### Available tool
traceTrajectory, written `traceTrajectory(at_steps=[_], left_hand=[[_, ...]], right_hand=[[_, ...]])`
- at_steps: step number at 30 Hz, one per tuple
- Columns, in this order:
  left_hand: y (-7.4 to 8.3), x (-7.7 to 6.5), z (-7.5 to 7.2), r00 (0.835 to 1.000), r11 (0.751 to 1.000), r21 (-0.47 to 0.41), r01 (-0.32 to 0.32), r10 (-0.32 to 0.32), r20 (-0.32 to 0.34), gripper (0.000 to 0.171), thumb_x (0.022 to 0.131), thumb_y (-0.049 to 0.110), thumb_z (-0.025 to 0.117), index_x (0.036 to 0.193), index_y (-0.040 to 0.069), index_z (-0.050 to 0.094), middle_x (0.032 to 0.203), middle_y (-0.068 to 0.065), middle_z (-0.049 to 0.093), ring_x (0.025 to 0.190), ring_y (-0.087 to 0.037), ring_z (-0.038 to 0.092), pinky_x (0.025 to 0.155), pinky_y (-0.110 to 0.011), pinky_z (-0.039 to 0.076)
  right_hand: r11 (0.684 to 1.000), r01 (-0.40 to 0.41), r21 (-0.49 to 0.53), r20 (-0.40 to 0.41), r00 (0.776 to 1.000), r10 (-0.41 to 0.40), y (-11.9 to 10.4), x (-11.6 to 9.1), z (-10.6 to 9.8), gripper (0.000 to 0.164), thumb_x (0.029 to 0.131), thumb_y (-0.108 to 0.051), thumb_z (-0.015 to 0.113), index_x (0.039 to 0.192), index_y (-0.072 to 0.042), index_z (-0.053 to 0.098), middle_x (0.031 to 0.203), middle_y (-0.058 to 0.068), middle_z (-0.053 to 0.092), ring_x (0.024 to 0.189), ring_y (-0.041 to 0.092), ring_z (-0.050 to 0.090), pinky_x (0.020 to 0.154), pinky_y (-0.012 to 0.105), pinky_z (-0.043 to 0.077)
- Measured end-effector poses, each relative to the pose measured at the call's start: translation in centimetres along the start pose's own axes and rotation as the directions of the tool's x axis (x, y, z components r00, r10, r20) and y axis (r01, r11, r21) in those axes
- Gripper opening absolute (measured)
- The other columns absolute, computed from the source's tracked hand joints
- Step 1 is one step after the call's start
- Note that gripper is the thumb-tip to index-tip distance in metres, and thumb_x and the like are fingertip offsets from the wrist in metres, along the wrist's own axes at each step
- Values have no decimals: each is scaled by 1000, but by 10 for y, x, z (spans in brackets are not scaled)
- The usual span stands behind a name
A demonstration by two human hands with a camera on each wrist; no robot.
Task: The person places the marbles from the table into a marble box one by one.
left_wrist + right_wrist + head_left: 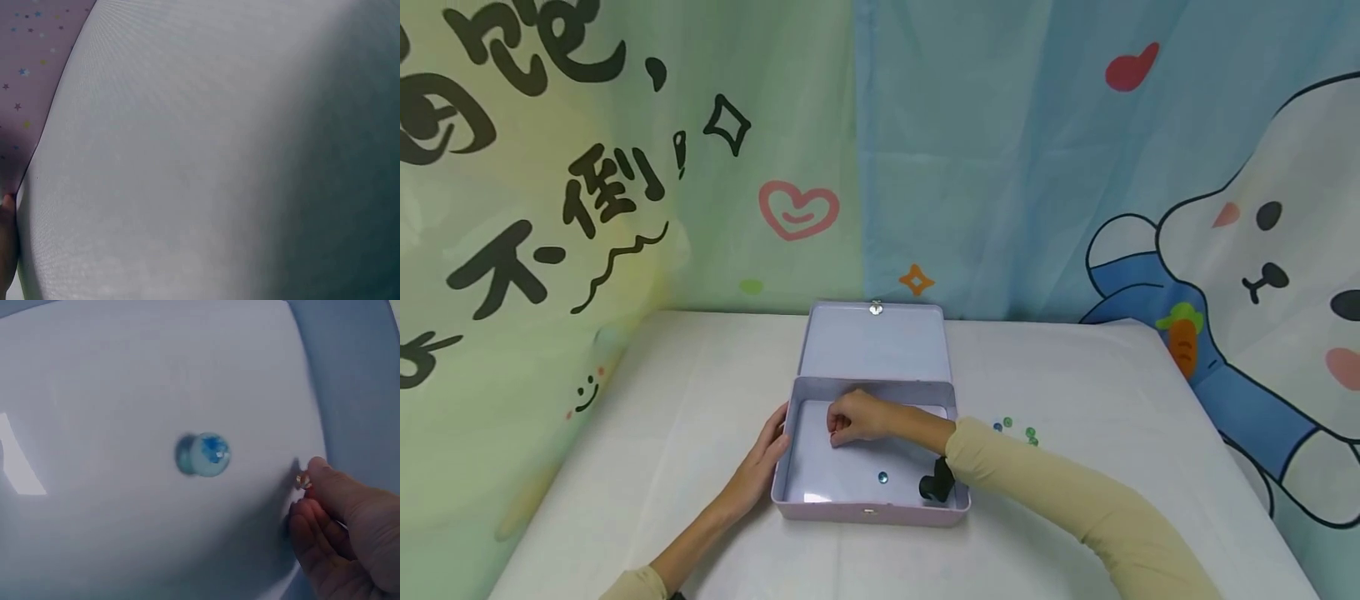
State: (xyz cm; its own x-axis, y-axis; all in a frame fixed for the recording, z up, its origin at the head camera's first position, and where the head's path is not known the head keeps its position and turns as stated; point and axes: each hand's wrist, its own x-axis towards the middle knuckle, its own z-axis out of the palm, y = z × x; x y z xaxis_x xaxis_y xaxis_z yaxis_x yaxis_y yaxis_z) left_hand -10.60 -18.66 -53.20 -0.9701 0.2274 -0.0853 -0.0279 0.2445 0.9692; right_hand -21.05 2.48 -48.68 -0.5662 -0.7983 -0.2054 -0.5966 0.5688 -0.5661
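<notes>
An opened tin box [872,514] stands on the table, its lid tipped back; the left wrist view shows its pink, star-printed outer side [28,69]. My left hand [756,462] rests against the left wall, fingers fairly straight along the rim. Over the inside of the box, my right hand [859,418] pinches a small shiny marble [303,480] between thumb and forefinger, close to the box wall. A clear marble with blue in it [210,454] lies on the box floor, also seen in the head view nearer the front wall [883,477].
Several green and blue marbles [1007,422] lie on the white table [1045,367] right of the box, beside my right sleeve [1060,500]. A black wrist camera [935,482] hangs below my right wrist, over the box's right side. A printed curtain [955,167] stands behind.
</notes>
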Motion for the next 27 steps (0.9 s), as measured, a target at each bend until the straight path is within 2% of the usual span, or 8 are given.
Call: traceTrajectory(at_steps=[4,8,12,19,23,27], left_hand=[[-4,-2,2,1000,1000,-17,10,-10,5,52,105,32,31,155,29,15,163,-9,18,147,-39,23,110,-62,28],[-6,-3,5,1000,1000,-23,9,-9,12,52,106,32,31,155,30,15,163,-8,17,148,-39,21,112,-64,25],[-6,-3,5,1000,1000,-19,7,-6,11,52,105,32,31,155,29,15,163,-9,17,148,-39,22,111,-64,26],[-6,-2,3,1000,999,-31,18,-18,13,52,105,35,31,154,33,15,163,-8,19,147,-39,23,110,-64,29],[-4,0,2,1000,1000,-28,13,-12,20,52,105,33,30,154,34,14,162,-9,19,147,-40,23,109,-65,28],[-1,-1,-1,1000,1000,-14,12,-11,13,52,105,31,31,155,32,14,162,-11,20,147,-40,23,109,-66,29]], right_hand=[[997,29,-73,7,1000,-29,-2,-1,-2,21,84,-22,75,96,-6,69,88,2,68,77,4,54,70,13,45],[997,38,-66,-11,999,-38,-5,-9,-10,25,87,-24,73,103,-5,70,93,3,68,82,6,56,73,13,47],[998,67,15,-39,997,-67,-12,-22,-23,26,89,-22,70,108,-3,70,95,4,68,83,7,57,75,13,48],[977,151,150,-176,977,-124,-27,-49,-48,21,92,-19,67,108,-6,72,96,3,69,86,6,62,79,15,52],[956,178,233,-273,955,-111,-28,-71,-56,17,91,-18,67,105,-10,72,97,1,70,88,6,64,81,19,54],[921,152,358,-325,945,-29,-22,-95,-57,16,92,-19,66,106,-11,71,98,5,71,88,12,65,80,22,55]])
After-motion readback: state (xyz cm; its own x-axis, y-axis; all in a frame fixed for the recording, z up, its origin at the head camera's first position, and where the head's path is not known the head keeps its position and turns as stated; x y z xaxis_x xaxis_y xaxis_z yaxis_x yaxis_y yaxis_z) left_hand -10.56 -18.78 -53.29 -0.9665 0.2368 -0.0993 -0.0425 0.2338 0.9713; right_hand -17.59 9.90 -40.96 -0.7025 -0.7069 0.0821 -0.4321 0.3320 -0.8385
